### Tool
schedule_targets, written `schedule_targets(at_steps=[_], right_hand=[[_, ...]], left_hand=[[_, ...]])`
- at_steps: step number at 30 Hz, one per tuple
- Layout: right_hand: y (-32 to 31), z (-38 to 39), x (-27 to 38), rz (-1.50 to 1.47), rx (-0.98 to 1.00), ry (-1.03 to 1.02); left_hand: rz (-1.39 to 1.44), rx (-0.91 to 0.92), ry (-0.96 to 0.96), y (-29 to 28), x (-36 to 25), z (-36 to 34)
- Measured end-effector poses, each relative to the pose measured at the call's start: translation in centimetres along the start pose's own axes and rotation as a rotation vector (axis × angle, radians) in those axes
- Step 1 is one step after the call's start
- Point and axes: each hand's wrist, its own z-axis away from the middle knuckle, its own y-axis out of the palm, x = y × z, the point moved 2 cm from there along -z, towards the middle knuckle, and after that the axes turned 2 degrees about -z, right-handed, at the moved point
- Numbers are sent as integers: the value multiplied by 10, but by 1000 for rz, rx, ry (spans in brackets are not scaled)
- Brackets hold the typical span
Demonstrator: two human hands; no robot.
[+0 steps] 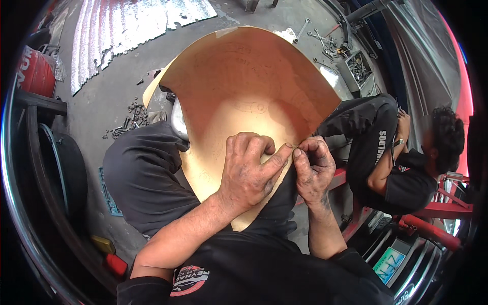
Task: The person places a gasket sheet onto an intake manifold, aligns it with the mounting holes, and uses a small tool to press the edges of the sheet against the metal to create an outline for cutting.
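A large tan sheet of what looks like gasket paper [218,137] curls up across my lap, its far part bent upward and shaded brown. Faint printed marks show on it. My left hand [249,165] lies over the sheet near its right edge, fingers curled, with the thumb and forefinger closed at that edge. Right beside it, my right hand [314,165] pinches the same edge between thumb and fingertips. The two hands' fingertips nearly meet there. Whatever lies right between them is too small to make out.
A co-worker [406,162] in dark clothes sits close on the right. Loose bolts [133,118] lie on the floor at left, near a silvery corrugated sheet [127,35]. Wrenches [328,46] and a metal box of parts [357,68] are at far right. A red drum [36,73] stands left.
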Motion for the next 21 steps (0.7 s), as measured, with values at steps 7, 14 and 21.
schedule_targets(at_steps=[7, 14, 21], right_hand=[[1, 1, 1, 75, -10, -169], [-2, -6, 32, 321, 110, -158], [6, -8, 18, 293, 112, -121]], left_hand=[[-79, 46, 126, -3, 5, 4], [-90, 116, 226, -8, 12, 1], [-248, 120, 286, -15, 10, 3]])
